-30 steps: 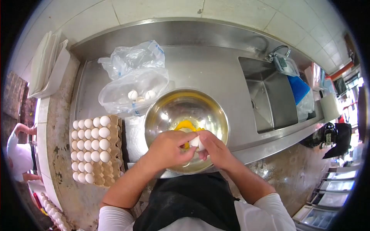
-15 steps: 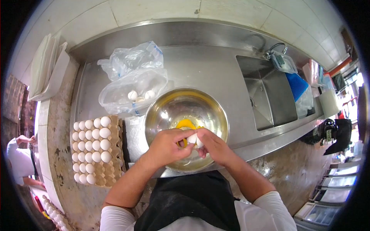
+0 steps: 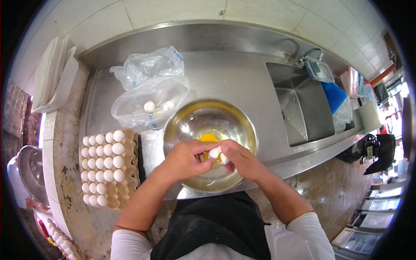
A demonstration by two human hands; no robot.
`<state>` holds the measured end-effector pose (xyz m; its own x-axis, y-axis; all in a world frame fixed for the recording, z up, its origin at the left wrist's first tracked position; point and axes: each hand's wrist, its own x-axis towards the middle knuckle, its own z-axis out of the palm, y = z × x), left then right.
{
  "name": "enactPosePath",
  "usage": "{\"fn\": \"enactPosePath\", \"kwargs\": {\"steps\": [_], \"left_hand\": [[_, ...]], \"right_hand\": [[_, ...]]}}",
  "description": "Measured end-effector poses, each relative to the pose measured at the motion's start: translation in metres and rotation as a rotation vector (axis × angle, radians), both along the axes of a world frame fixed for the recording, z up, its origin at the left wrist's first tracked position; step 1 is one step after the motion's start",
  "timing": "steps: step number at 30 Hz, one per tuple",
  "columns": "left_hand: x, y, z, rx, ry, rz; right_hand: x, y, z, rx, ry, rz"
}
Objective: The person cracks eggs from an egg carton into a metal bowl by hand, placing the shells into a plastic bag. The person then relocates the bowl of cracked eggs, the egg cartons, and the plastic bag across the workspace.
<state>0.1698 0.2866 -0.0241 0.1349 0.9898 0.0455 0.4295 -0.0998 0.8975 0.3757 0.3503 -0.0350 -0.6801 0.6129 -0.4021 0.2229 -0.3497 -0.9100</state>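
Observation:
A steel mixing bowl (image 3: 173,117) sits at the front of the counter, with yellow yolk (image 3: 209,138) and clear egg white inside. Over it my left hand (image 3: 187,160) and my right hand (image 3: 243,164) are together, fingers pinched round a cracked white eggshell (image 3: 214,152). The shell appears parted between the hands; fingers partly cover it. Left of the bowl, a cardboard egg tray (image 3: 123,190) carries rows of white eggs (image 3: 99,164), with bare cups at its front right. Behind it, an open clear plastic bag (image 3: 130,106) contains several discarded eggshells (image 3: 169,105).
To the right is a steel sink (image 3: 299,108) with a tap (image 3: 312,54) and a plastic tub (image 3: 320,70). A crumpled plastic bag (image 3: 151,65) lies at the back. White trays (image 3: 54,78) stand far left. Beyond the wall a person handles a large metal bowl (image 3: 32,173).
My hands have shifted slightly left and tilted the shell, and the yolk below looks rounder. At the far left, a large metal bowl has appeared beside the other person.

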Motion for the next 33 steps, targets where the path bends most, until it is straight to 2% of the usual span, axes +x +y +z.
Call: {"fn": "enactPosePath", "kwargs": {"steps": [2,3,5,6,8,9,11,14,19,21,22,23,24,26,28,30,32,33], "left_hand": [[0.0,0.003,0.011,0.045,0.049,-0.014],[0.0,0.004,0.015,0.092,0.098,-0.025],[-0.001,0.007,0.021,0.192,0.139,-0.039],[-0.001,0.008,0.023,0.293,0.181,-0.052],[0.0,0.012,0.023,0.377,0.218,-0.051],[0.0,0.013,0.023,0.463,0.257,-0.049],[0.002,0.013,0.028,0.466,0.279,-0.044],[0.003,0.013,0.034,0.462,0.288,-0.034],[0.001,0.014,0.019,0.483,0.202,-0.023],[0.001,0.009,0.012,0.36,0.168,-0.006],[0.001,0.006,0.011,0.364,0.172,0.004],[0.0,0.002,0.01,0.237,0.198,0.014],[-0.002,-0.001,0.009,0.11,0.224,0.029],[-0.015,-0.006,0.001,0.087,0.235,0.073],[-0.032,-0.012,0.002,0.056,0.219,0.151],[-0.058,-0.009,0.008,-0.024,0.078,0.261],[-0.087,0.003,0.015,0.055,-0.036,0.377],[-0.103,0.012,0.02,0.046,0.079,0.403]], "right_hand": [[0.0,0.006,0.017,0.158,-0.009,0.088],[0.001,0.008,0.022,0.157,-0.011,0.087],[0.003,0.012,0.033,0.455,-0.05,0.131],[0.004,0.014,0.04,0.454,-0.05,0.13],[0.007,0.017,0.053,0.696,-0.131,0.178],[0.007,0.018,0.056,0.696,-0.133,0.178],[0.008,0.019,0.061,0.871,-0.136,0.174],[0.007,0.02,0.069,0.92,-0.132,0.169],[0.004,0.019,0.061,0.82,-0.096,0.151],[0.002,0.016,0.04,0.779,-0.061,0.138],[0.001,0.014,0.023,0.554,-0.027,0.115],[-0.002,0.013,0.013,0.33,0.008,0.097],[-0.007,0.014,0.01,0.338,0.018,0.117],[-0.023,0.016,0.006,0.064,-0.058,0.15],[-0.046,0.026,0.003,0.053,-0.048,0.19],[-0.078,0.038,0.009,0.064,0.035,0.215],[-0.116,0.052,0.028,0.088,0.038,0.169],[-0.127,0.055,0.034,0.109,0.037,0.116]]}}
